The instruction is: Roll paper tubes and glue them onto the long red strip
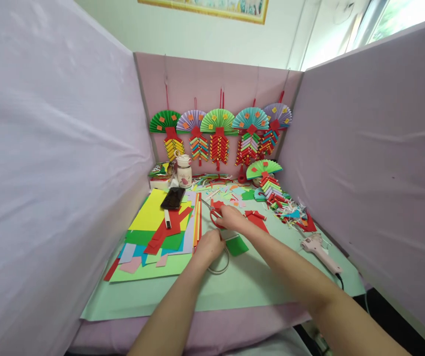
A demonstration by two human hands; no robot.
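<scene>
My right hand is closed at the red handles of a pair of scissors, whose blades point away and to the left. Just below it, my left hand has its fingers curled in, and what they hold is hidden. A dark green piece of paper lies right beside the left fingertips. Under that hand shows a thin pale ring. Left of both hands run narrow red and orange paper strips. Red paper with small red rolls lies to the right of the right hand.
At left, coloured paper sheets are stacked under a black phone. A white jar stands behind. Paper scraps litter the back. On the right lie a finished fan ornament and a corded glue gun. Fan ornaments hang behind.
</scene>
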